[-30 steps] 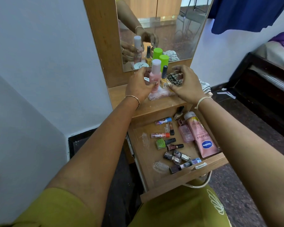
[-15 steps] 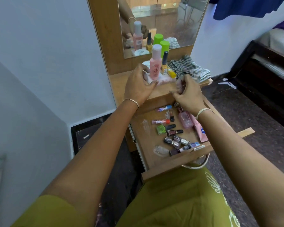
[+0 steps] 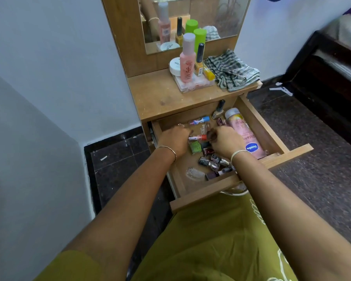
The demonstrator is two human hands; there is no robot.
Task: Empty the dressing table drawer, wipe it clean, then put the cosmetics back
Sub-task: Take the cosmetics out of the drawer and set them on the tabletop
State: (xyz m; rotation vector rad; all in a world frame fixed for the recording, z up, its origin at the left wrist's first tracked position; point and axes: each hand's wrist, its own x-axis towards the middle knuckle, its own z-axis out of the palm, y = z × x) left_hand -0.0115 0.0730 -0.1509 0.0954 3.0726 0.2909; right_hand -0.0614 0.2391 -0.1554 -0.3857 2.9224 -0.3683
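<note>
Open drawer of the dressing table, seen from the front, with most of the cosmetics lying loose on its floor. At left, the left hand reaches in with fingers curled downward against the end of a red-capped tube; whether they have closed on it cannot be told. Just below lies a small green bottle. At centre, the right hand has its fingers curled around a small dark item, too blurred to name. Nearer the drawer front lies a cluster of nail polish bottles: probably light, hard, smooth glass that would roll and chip, so best pinched across the body or cap, a few at a time. At right, the lotion tube lies lengthwise along the side wall; it looks the bulkiest piece, soft-walled and slick, and is likely best gripped round its middle. On the table top behind stand a pink bottle and a folded striped cloth. Compared with half a second earlier, both hands have dropped from the table top's front edge into the drawer; the drawer's contents appear unmoved.
</note>
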